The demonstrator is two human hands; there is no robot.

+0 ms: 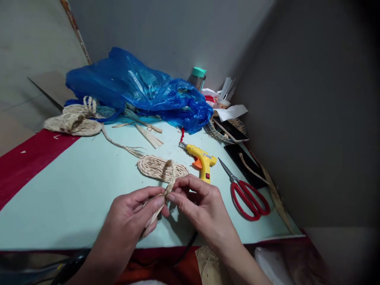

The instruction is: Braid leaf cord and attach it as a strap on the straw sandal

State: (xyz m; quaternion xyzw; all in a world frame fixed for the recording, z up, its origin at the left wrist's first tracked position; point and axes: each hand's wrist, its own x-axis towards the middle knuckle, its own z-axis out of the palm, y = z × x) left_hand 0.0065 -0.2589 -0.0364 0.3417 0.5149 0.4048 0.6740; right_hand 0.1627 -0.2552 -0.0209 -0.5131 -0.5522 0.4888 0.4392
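Observation:
A braided straw strand arches up from a small woven straw sole lying on the table. My left hand pinches the loose straw end of that braid between thumb and fingers. Close against it, my right hand pinches the braid just above, thumb and forefinger together. Both hands hover over the table's near part. Just beyond my right hand lies a yellow glue gun with an orange trigger. Red-handled scissors rest to the right, blades pointing away.
A blue plastic bag covers the back of the table. Woven straw slippers sit at the far left. Loose straw strips, a phone, a green-lidded bottle and a black flat item lie around. A grey wall borders the right.

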